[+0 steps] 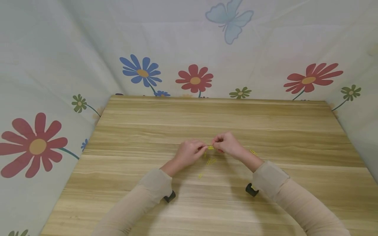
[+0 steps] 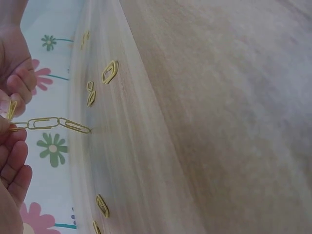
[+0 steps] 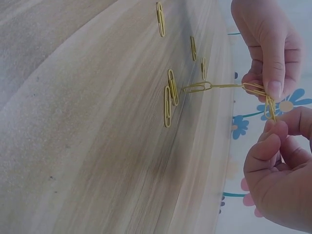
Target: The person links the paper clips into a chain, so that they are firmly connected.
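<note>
Over the middle of the table both hands meet at yellow paper clips. My left hand (image 1: 190, 153) pinches the top of a short paper clip chain (image 2: 44, 123) between thumb and finger, and the chain hangs down towards the tabletop. A further paper clip (image 3: 270, 108) is pinched by my right hand (image 1: 228, 144); it touches or crosses the top link, though whether they are hooked together I cannot tell. In the right wrist view, the left hand (image 3: 273, 44) is above and the right hand (image 3: 282, 180) below. Fingertips partly hide the clips.
Several loose paper clips (image 1: 211, 161) lie on the wooden table (image 1: 133, 131) below the hands. One clip (image 1: 200, 176) is nearer me, and another (image 1: 253, 152) lies by the right wrist. A flower-patterned cloth (image 1: 165, 32) surrounds the table's back and sides.
</note>
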Motion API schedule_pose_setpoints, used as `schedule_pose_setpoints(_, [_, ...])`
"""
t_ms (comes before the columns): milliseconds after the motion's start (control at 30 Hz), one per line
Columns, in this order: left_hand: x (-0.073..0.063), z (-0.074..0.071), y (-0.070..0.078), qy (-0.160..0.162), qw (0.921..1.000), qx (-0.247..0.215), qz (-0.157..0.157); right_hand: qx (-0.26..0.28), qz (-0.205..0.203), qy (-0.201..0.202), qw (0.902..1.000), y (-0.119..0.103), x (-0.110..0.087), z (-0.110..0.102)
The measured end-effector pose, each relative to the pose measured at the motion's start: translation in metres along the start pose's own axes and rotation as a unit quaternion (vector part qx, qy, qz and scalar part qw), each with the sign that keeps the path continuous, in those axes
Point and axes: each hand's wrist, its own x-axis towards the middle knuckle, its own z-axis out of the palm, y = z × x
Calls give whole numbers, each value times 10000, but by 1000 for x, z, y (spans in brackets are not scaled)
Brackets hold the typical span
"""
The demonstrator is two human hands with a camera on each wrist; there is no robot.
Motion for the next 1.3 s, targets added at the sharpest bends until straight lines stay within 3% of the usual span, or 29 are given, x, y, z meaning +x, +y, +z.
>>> schedule_pose_setpoints(500, [0,1,0,1,9999,-95,-53,10,-152,9,9999,4,-1,-2])
schedule_pose_setpoints(700, [-2,1,-4,126,9995,-32,-289,118,135,158,9997,11,-2,-8])
schedule_pose_setpoints(833, [-1,0,-6,106,9997,-13,-232,135,179,172,9996,10,-3,-9])
schedule_pose_setpoints(1300, [-5,1,-9,38,9986,-443,-293,637,201,208,9976,4,-5,-12])
